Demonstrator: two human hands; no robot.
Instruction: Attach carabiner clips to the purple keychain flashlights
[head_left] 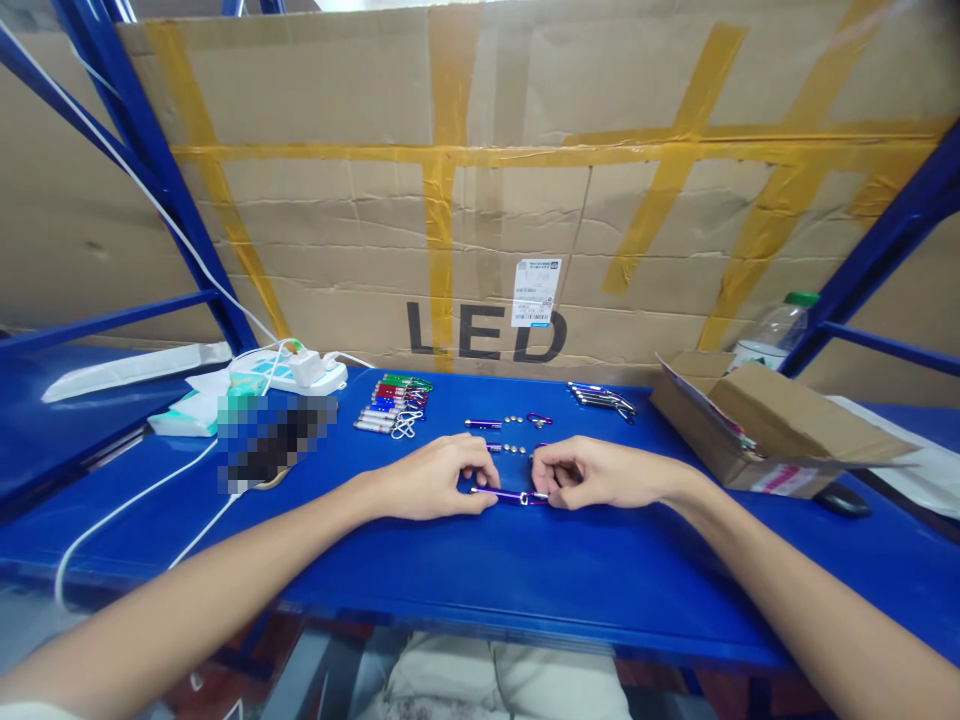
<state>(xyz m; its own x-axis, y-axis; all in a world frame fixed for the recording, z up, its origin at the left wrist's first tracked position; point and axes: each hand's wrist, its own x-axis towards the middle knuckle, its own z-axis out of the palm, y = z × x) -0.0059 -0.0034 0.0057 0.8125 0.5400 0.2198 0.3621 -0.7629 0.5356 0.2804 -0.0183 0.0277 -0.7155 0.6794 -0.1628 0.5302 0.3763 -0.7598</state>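
Observation:
My left hand [439, 478] and my right hand [596, 474] meet low over the blue table. Between them lies a slim purple penlight [510, 495] with silver parts. Thumb and fingers of my left hand pinch its left end; my right hand's fingers close round its right end. Just beyond are a short purple tube [484, 425], several button cells [514, 420] and a purple carabiner clip [538, 420]. A second purple tube [493, 448] and more button cells [514, 450] form a nearer row, partly hidden behind my hands.
Several keychain lights [390, 400] in green, red, blue and silver lie back left. Slim dark pieces [600, 398] are back right. An open cardboard box [750, 430] and a black mouse [844, 499] stand right. A power strip [300, 372] with white cables is left.

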